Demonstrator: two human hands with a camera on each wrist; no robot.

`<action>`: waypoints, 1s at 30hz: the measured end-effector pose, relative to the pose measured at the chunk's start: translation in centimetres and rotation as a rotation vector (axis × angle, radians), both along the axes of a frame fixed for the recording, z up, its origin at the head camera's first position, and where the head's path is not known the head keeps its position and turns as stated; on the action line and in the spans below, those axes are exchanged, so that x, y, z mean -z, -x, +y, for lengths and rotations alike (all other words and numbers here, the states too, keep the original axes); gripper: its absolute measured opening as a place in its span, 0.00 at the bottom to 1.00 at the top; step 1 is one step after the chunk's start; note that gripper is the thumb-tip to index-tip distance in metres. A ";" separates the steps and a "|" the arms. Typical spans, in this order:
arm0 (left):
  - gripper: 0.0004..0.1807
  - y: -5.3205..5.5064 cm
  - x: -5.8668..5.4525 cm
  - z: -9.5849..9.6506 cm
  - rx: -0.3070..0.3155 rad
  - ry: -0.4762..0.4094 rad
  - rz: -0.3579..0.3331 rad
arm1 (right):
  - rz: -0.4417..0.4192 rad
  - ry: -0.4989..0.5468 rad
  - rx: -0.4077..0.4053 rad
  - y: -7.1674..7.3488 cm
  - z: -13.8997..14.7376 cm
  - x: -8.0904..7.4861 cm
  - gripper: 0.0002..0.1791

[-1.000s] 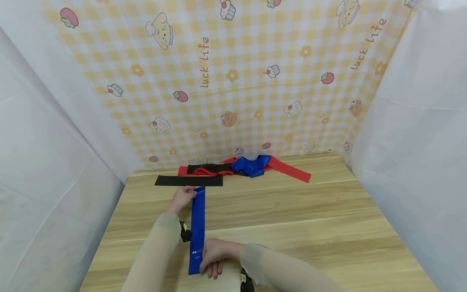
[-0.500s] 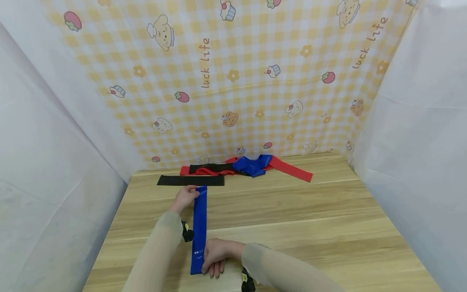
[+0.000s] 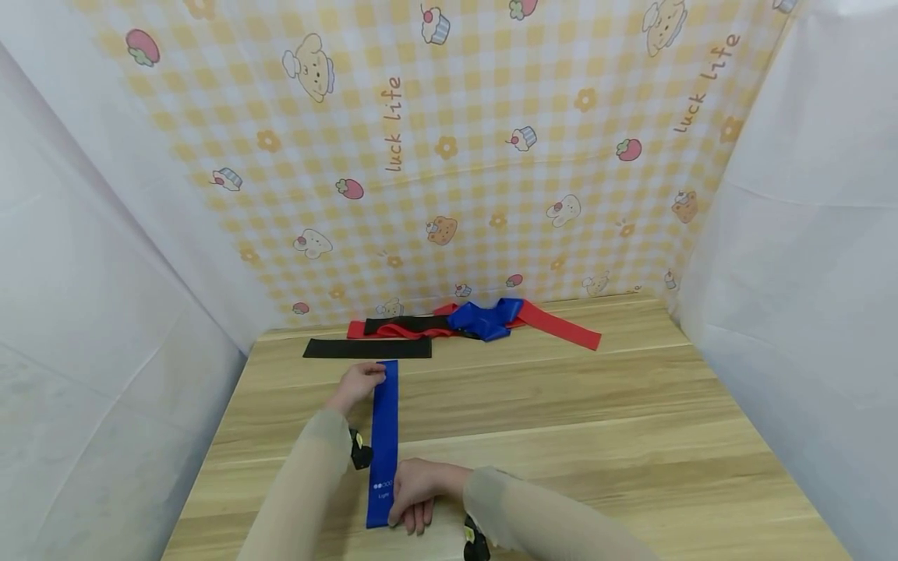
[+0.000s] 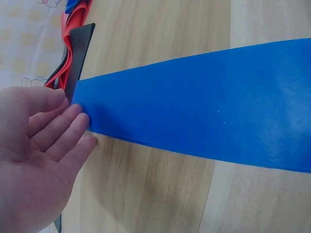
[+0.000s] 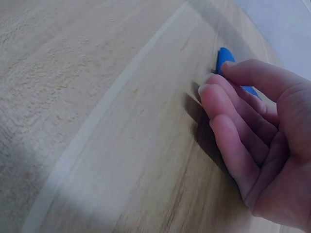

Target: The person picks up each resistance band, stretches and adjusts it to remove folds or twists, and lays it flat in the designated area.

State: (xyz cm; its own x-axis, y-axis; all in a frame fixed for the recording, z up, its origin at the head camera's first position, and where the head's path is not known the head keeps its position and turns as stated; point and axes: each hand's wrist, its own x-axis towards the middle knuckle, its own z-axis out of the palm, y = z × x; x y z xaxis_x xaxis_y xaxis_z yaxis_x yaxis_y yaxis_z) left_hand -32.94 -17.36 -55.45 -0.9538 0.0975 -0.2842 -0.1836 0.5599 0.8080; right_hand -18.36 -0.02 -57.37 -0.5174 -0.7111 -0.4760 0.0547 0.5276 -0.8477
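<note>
A flat blue resistance band (image 3: pixel 383 436), printed "Light" near its close end, lies lengthwise on the table. At its far end is my left hand (image 3: pixel 359 383); in the left wrist view, the relaxed fingers (image 4: pixel 73 126) touch the band's end edge, with the thumb held apart from the band. My right hand (image 3: pixel 415 489) pinches the near right corner of the band between thumb and index finger. In the right wrist view the other fingers (image 5: pixel 233 145) of that hand are loosely curled beside the band, over the wood, and most of the band is hidden behind the hand.
A flat black band (image 3: pixel 368 349) lies crosswise just beyond the blue one. Behind it is a pile of red, black and blue bands, with a crumpled blue band (image 3: pixel 484 319) on top and a red end (image 3: pixel 561 325) stretching right. Patterned cloth (image 3: pixel 449 187) hangs behind the wooden table (image 3: pixel 596 421).
My left fingers have shifted slightly at the band's far end, and the thumb has lifted from its surface. The right hand and the blue band stay in place; the head view tilts a little.
</note>
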 end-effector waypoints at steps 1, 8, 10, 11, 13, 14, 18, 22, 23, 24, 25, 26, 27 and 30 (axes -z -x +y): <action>0.18 0.0 0.0 0.0 0.001 -0.001 -0.002 | 0.012 -0.005 0.000 0.0 0.0 0.0 0.14; 0.18 -0.3 -0.2 0.0 -0.007 0.017 0.012 | 0.082 -0.046 -0.003 -0.3 -0.3 0.0 0.16; 0.18 -0.4 -0.2 0.0 -0.008 0.011 0.006 | 0.094 -0.052 -0.003 -0.3 -0.3 0.0 0.16; 0.18 -0.4 -0.1 0.0 -0.008 0.015 0.008 | 0.098 -0.055 -0.002 -0.3 -0.3 0.0 0.16; 0.18 -0.4 -0.1 0.0 -0.007 0.018 0.009 | 0.103 -0.059 -0.001 -0.4 -0.3 0.0 0.16; 0.18 -0.4 -0.1 0.0 -0.008 0.017 0.009 | 0.104 -0.063 0.000 -0.4 -0.3 0.0 0.16; 0.18 -0.4 -0.1 0.1 -0.014 0.015 0.006 | 0.113 -0.070 0.003 -0.5 -0.3 -0.1 0.17; 0.18 -0.5 -0.1 0.1 -0.015 0.014 0.008 | 0.129 -0.069 0.007 -0.6 -0.2 -0.2 0.17; 0.17 -0.6 -0.1 0.1 -0.014 0.015 0.010 | 0.132 -0.068 0.007 -0.6 -0.2 -0.2 0.17; 0.17 -0.6 0.0 0.1 -0.012 0.015 0.012 | 0.136 -0.066 0.009 -0.6 -0.2 -0.2 0.17; 0.17 -0.6 0.0 0.1 -0.014 0.014 0.012 | 0.139 -0.064 0.011 -0.6 -0.2 -0.2 0.17; 0.17 -0.6 0.0 0.0 -0.014 0.014 0.013 | 0.140 -0.060 0.013 -0.7 -0.1 -0.2 0.17; 0.17 -0.6 0.0 0.0 -0.012 0.015 0.015 | 0.144 -0.057 0.016 -0.7 -0.1 -0.2 0.17; 0.17 -0.6 0.0 0.0 -0.014 0.018 0.019 | 0.147 -0.046 0.023 -0.7 -0.1 -0.3 0.17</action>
